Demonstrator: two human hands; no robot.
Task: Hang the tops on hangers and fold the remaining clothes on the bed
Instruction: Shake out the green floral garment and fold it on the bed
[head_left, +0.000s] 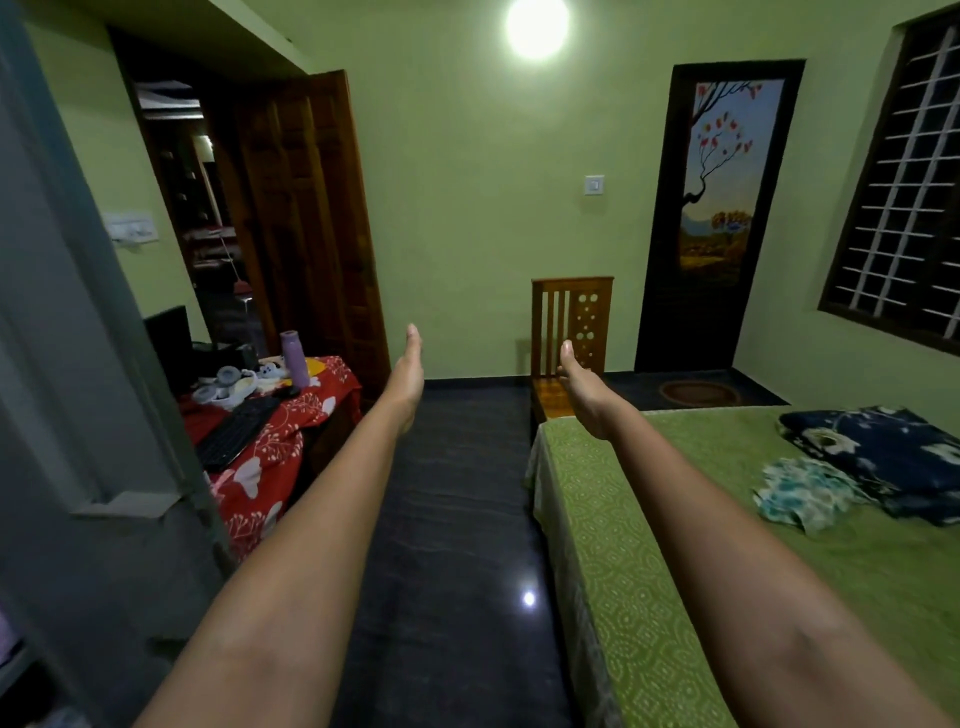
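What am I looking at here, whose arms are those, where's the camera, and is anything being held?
There is no machine here. One wide-angle camera sits on a person's head and looks forward and down, so the two bare arms reaching into the picture are that person's own. The left hand and the right hand are both stretched out with straight fingers, and neither holds anything.

On the right is a bed with a green patterned sheet. Two bundles of clothes lie on it: a dark blue floral one and, touching its near side, a teal floral one. No hangers show in this view.

On the left a table with a red cloth carries a keyboard and a purple bottle. A wooden chair stands at the far end of the bed.
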